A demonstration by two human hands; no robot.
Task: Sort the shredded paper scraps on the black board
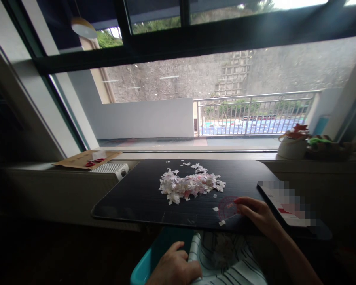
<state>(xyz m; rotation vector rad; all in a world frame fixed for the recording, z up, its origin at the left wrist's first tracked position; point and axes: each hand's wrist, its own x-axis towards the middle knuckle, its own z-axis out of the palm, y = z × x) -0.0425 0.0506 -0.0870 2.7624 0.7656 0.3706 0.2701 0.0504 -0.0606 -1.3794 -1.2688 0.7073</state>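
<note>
With the heap of paper scraps (192, 185) as the clock's centre, the clear protractor (227, 209) lies at four o'clock over the near side of the dark table (127, 200), pinched by the fingertips of the right hand (264, 217) at its right end — perhaps so that its broad part stays free beside the few stray pieces. The left hand (175, 264), at six o'clock and below the table edge, meets the border of a striped cloth (240, 273) beside a teal tub (144, 265); whether that grip is clenched on the cloth or merely resting there, I cannot tell. The flat device (284, 211) between three and four o'clock was probably put there to keep it clear of the scraps. Its right part is masked by blocks, the tub and cloth are cut off at the bottom, and what lies in the cloth's dark fold — perhaps more scraps — is hard to make out
</note>
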